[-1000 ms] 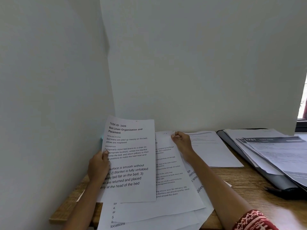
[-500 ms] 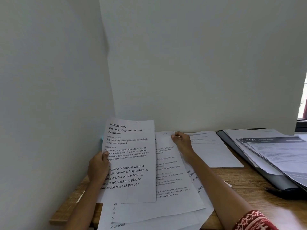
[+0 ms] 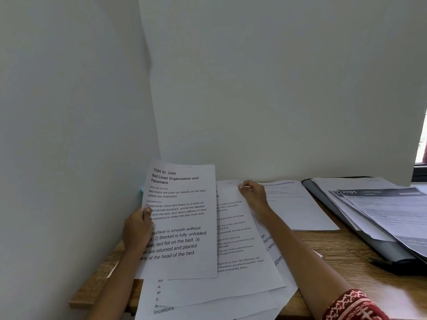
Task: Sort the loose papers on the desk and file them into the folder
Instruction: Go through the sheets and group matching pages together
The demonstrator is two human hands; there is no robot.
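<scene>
Left hand (image 3: 138,229) up at the desk's left edge, fingers curled behind a printed sheet (image 3: 182,220) and the thumb clamped across its left margin, so the page is lifted and tilted toward the camera; its heading reads "TASK ID: 3409, Bed Linen Organization and Placement". Right hand (image 3: 253,195) stretched forward, thumb and fingers pinching the top edge of the second sheet (image 3: 235,239), which lies flat on the heap of loose papers (image 3: 215,306) in front of the person. That heap is fanned out untidily, several pages overlapping and hanging off the near edge of the wooden desk (image 3: 342,252). The raised sheet covers the left part of the page under it, and the right forearm crosses over the pages on the right of the heap, hiding most of their text. Beyond the right hand, another white sheet (image 3: 298,209) lies flat near the wall. Over to the right, the grey folder (image 3: 342,215) lies open on the desk with a stack of filed pages (image 3: 388,213) on it, a dark banner marked "2701" on the top one. A black pen-like thing (image 3: 381,262) lies just by the folder's near edge, blurred. A red patterned sleeve (image 3: 355,306) shows at the bottom right.
</scene>
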